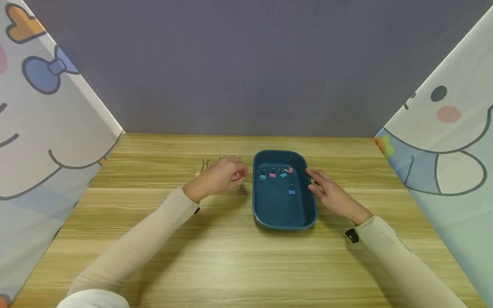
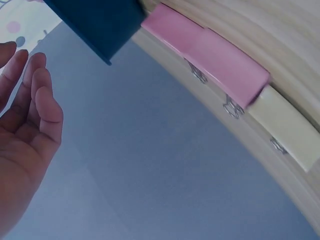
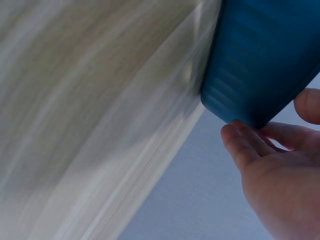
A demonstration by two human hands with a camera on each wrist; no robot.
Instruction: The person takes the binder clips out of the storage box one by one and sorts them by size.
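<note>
Tray (image 1: 283,211), blue | five binder clips (image 1: 291,192) inside | right hand (image 1: 334,194) touching side

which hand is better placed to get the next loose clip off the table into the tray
Probably the left: the left hand is right beside the loose clips, left of the tray. The right hand touches the tray's right side, across from those clips.

one of the hands (image 2: 25,135), fingers bent; two pink clips (image 2: 227,62) beside a cream clip (image 2: 287,127); a blue tray (image 2: 102,25), partly seen
</note>
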